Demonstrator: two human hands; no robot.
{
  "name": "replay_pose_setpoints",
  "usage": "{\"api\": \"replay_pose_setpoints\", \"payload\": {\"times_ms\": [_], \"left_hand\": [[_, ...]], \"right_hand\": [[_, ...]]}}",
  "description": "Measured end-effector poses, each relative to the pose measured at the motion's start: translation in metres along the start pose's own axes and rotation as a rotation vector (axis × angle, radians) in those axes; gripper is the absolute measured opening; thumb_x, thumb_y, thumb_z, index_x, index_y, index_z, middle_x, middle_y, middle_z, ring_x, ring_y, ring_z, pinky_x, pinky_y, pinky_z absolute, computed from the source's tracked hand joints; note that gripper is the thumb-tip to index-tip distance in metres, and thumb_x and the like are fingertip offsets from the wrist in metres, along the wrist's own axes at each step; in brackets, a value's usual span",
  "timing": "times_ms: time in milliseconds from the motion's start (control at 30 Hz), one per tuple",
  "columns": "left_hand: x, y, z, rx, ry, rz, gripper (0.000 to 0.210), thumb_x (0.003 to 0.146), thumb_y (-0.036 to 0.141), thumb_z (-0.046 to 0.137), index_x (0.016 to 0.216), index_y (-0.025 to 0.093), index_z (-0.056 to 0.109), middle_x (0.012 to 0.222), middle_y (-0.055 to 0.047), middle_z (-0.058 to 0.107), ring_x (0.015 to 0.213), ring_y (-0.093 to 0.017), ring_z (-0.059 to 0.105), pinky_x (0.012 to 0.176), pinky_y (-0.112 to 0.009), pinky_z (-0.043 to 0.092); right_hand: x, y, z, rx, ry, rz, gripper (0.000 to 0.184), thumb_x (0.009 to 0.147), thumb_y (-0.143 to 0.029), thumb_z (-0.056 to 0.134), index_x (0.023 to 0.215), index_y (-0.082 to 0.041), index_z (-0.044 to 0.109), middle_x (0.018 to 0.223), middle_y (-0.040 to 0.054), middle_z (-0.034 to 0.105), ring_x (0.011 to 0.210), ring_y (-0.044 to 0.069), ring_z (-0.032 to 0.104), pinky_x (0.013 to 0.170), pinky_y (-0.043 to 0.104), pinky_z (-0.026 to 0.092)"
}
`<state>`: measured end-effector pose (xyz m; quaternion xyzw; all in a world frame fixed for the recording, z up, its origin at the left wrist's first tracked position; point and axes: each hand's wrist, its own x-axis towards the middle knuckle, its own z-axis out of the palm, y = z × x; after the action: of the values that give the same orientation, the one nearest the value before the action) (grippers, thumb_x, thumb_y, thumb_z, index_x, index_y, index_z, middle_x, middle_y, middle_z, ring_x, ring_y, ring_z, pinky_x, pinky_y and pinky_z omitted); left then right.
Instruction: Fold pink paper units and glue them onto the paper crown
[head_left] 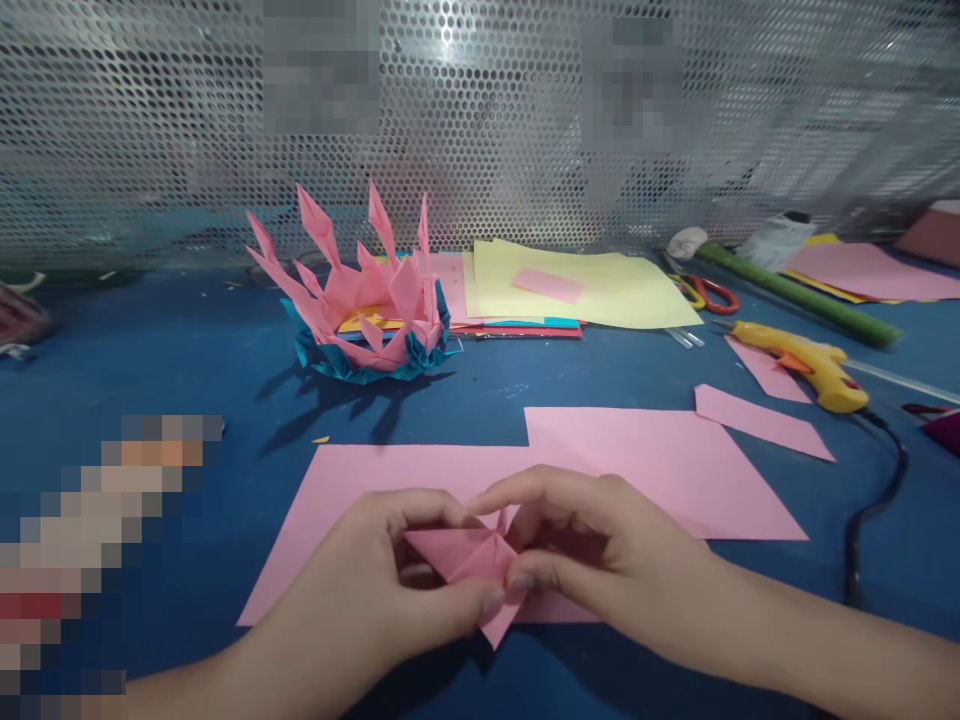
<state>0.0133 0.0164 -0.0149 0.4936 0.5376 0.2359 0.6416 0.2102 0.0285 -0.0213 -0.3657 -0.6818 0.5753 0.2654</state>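
Observation:
Between my two hands is a small folded pink paper piece [469, 555], with a pointed flap to the left and another pointing down. My left hand [405, 570] pinches it from the left, thumb on its lower front. From the right, my right hand [581, 545] grips it with thumb and fingers near the central crease; part of the paper is hidden behind the fingers. Beneath them lie flat pink sheets [637, 470] on the blue table [187, 370]. Beyond stands a folded paper crown-like ring [360, 300], pink spikes above a blue base.
At the right lie a yellow glue gun [802, 365] with a black cord, pink paper strips [765, 420], red-handled scissors [712, 293] and a green stem-like rod [795, 290]. Yellow paper sheets [600, 305] lie at the back, before a perforated metal panel [480, 120].

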Motion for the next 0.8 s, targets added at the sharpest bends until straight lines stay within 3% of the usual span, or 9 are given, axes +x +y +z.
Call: {"api": "replay_pose_setpoints", "payload": {"times_ms": [100,267,433,600,800], "left_hand": [[0.0005,0.0024,-0.0001,0.005,-0.033,0.016,0.016,0.062,0.022,0.081,0.075,0.018,0.072,0.063,0.005,0.067,0.055,-0.011,0.056,0.056,-0.019,0.046],[0.0025,0.001,-0.0023,0.081,-0.029,0.026,0.013,0.066,0.025,0.079,0.061,0.017,0.07,0.053,0.005,0.066,0.05,-0.011,0.057,0.051,-0.019,0.045],[0.0036,-0.0008,-0.0048,-0.03,0.021,-0.069,0.022,0.062,0.029,0.084,0.063,0.015,0.067,0.054,-0.001,0.072,0.05,-0.014,0.065,0.052,-0.021,0.049],[0.0039,0.0035,-0.0051,-0.139,-0.002,-0.071,0.019,0.061,0.026,0.086,0.068,0.014,0.073,0.052,0.003,0.07,0.046,-0.009,0.06,0.043,-0.015,0.041],[0.0044,0.0036,-0.0053,-0.135,-0.054,-0.06,0.012,0.066,0.023,0.082,0.065,0.015,0.075,0.052,0.002,0.071,0.047,-0.007,0.059,0.045,-0.013,0.042]], "right_hand": [[-0.0007,0.0005,0.0002,0.057,0.043,-0.036,0.03,0.086,-0.009,0.064,0.11,-0.027,0.069,0.092,-0.0019,0.071,0.079,0.009,0.068,0.074,0.017,0.054],[-0.0033,-0.0014,0.0012,0.177,0.101,-0.058,0.028,0.085,-0.007,0.064,0.107,-0.025,0.068,0.087,-0.0033,0.071,0.078,0.008,0.07,0.075,0.017,0.056],[-0.0031,-0.0047,0.0004,0.068,0.148,-0.095,0.024,0.084,-0.01,0.068,0.103,-0.023,0.069,0.092,-0.0012,0.074,0.085,0.01,0.068,0.078,0.018,0.054],[-0.0014,-0.0059,-0.0018,0.044,0.098,-0.182,0.039,0.081,0.002,0.064,0.11,-0.025,0.066,0.103,-0.0024,0.073,0.098,0.008,0.066,0.089,0.016,0.052],[-0.0007,-0.002,-0.0017,0.012,0.193,-0.202,0.034,0.084,-0.002,0.063,0.103,-0.029,0.069,0.104,-0.005,0.073,0.098,0.008,0.066,0.089,0.017,0.052]]}}
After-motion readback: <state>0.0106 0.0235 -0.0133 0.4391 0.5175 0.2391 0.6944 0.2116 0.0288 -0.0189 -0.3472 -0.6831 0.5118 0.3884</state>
